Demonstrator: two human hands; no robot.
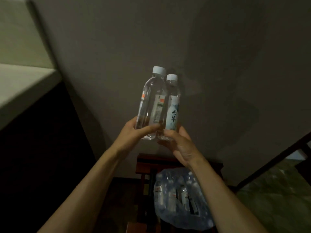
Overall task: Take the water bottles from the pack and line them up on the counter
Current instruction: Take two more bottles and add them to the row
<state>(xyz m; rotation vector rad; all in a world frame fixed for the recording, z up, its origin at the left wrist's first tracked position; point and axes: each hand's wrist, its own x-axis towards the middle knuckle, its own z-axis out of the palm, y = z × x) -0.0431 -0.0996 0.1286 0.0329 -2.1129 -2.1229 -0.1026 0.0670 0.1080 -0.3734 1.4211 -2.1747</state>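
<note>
Two clear water bottles with pale blue caps are held up side by side in front of the grey wall. My left hand (134, 132) grips the base of the left bottle (151, 100). My right hand (178, 145) grips the base of the right bottle (173, 105), which has a white label with dark characters. The two bottles touch each other. Below my arms lies the plastic-wrapped pack (178, 197) with several bottles inside, its wrap torn open on the right side.
The pack rests on a dark red wooden stool (144, 165). A pale counter ledge (21, 84) runs along the left, with a dark space under it. A dark-framed glass surface (276, 187) is at the lower right.
</note>
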